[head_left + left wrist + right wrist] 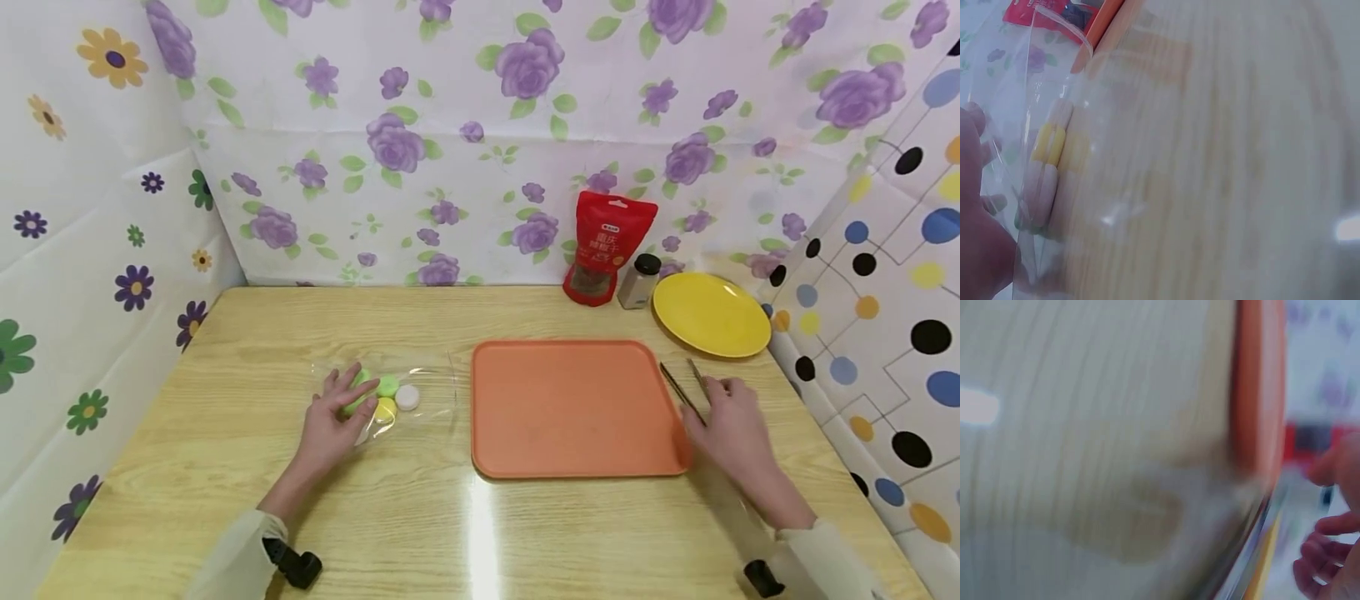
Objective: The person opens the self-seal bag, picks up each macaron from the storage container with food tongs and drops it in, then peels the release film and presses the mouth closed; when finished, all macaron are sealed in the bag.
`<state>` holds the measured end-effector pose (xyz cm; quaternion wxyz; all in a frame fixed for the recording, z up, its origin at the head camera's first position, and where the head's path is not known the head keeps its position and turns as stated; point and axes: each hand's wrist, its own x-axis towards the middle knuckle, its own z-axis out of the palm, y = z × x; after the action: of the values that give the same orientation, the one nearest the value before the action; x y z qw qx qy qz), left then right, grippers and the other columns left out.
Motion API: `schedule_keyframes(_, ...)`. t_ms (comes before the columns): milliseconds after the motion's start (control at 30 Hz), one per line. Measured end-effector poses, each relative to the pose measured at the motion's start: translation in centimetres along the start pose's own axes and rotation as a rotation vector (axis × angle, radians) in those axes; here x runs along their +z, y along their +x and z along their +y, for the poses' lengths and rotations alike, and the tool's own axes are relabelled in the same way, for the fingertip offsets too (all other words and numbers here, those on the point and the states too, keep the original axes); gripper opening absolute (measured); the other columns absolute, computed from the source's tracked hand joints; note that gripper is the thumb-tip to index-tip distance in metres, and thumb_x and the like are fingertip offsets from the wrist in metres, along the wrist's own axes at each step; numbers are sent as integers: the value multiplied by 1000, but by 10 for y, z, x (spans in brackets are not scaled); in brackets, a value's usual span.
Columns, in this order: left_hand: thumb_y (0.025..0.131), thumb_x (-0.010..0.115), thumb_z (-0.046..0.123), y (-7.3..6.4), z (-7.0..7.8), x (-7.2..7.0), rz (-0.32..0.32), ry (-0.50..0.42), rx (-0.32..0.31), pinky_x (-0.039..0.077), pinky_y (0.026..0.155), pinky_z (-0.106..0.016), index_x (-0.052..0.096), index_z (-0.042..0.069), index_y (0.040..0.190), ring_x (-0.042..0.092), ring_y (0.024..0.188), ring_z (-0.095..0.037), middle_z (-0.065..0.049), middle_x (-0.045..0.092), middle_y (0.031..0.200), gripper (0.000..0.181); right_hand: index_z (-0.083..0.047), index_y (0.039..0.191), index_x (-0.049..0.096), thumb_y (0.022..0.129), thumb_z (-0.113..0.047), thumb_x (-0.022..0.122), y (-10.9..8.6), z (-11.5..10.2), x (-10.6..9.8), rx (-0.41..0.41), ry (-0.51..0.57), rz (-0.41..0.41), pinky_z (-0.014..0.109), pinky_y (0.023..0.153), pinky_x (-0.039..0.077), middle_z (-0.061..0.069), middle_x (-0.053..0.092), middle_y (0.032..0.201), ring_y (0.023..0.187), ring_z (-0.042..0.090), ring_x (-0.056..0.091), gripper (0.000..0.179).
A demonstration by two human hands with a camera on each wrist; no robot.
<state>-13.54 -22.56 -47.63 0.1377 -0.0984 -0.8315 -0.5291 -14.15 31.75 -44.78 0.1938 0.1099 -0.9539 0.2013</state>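
My left hand (336, 421) lies over a clear plastic package (435, 392) on the table, its fingers spread above round macarons (387, 386) in green, yellow and white. Through the plastic in the left wrist view, a yellow macaron (1049, 144) shows between pale ones. Whether the fingertips press on the package is unclear. My right hand (731, 429) is over a pair of metal tongs (681, 392) beside the right edge of the orange tray (577, 408). In the right wrist view its fingers (1329, 550) are loosely bent and hold nothing; the tongs (1241, 565) lie below, blurred.
Behind the tray stand a red snack pouch (609, 246) and a small jar with a black lid (639, 283). A yellow plate (711, 315) sits at the back right. Patterned cloth walls (450, 167) enclose the wooden table (397, 517) at the back and sides.
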Motion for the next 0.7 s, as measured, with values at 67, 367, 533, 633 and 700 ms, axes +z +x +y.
schedule_keyframes(67, 94, 69, 4, -1, 2, 2, 28, 2, -1, -8, 100, -80, 69, -4, 119, 11, 142, -58, -29, 40, 149, 27, 13, 109, 63, 80, -3, 75, 2, -37, 10, -59, 151, 91, 52, 61, 50, 25, 59, 91, 78, 39, 59, 35)
schedule_keyframes(367, 94, 70, 8, -5, 10, 10, 132, 10, -46, -8, 101, -79, 70, -3, 119, 11, 144, -55, -28, 39, 150, 27, 20, 138, 37, 100, -12, 61, 7, -232, 58, 398, 1230, -558, 44, 84, 56, 34, 61, 118, 101, 45, 67, 56)
schedule_keyframes(533, 94, 71, 9, -7, 10, 14, 163, 11, -67, -9, 102, -78, 69, -4, 120, 11, 143, -56, -29, 38, 150, 29, 26, 143, 18, 99, -18, 64, 21, -295, 99, 650, 1383, -528, 41, 82, 57, 40, 47, 135, 112, 46, 61, 78)
schedule_keyframes(633, 94, 71, 11, -9, 11, 14, 161, 21, -70, -8, 102, -78, 69, -2, 121, 11, 144, -56, -29, 38, 150, 30, 25, 143, 19, 98, -23, 67, 26, -310, 119, 762, 1387, -489, 39, 71, 59, 39, 47, 137, 106, 43, 66, 81)
schedule_keyframes(700, 94, 71, 11, -10, 12, 13, 162, 23, -63, -8, 102, -78, 69, -2, 121, 12, 143, -56, -29, 39, 150, 30, 24, 140, 29, 97, -27, 69, 29, -315, 129, 812, 1384, -476, 38, 64, 59, 36, 52, 131, 98, 39, 69, 77)
